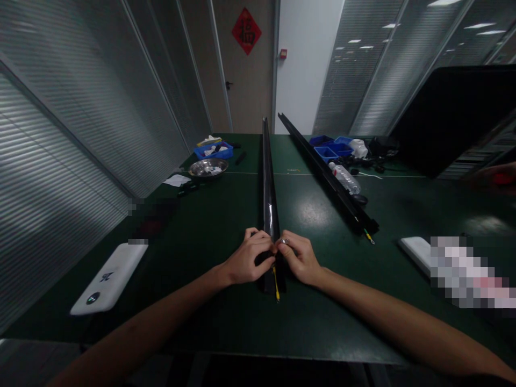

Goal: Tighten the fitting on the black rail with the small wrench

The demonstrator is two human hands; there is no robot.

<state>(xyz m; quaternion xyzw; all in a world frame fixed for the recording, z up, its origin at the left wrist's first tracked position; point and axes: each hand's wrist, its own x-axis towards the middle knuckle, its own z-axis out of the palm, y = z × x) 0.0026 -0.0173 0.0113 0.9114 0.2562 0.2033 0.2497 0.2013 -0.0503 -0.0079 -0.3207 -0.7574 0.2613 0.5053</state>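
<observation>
A long black bar [268, 183] lies along the middle of the dark green table [226, 312], running away from me. Its near end sits between my hands, with a thin yellow wire [276, 282] coming out of it toward me. My left hand [246, 260] is closed on the left side of the bar's near end, fingers curled over it. My right hand [299, 258] pinches the same end from the right, a ring showing on one finger. The fingertips of both hands meet on top of the bar.
A second long black bar [326, 174] lies to the right with a clear plastic bottle [345, 179] against it. Blue bins [332, 149] stand at the back right, a metal bowl [208, 167] and a blue tray [213, 150] at the back left. A white device [109, 278] lies near left.
</observation>
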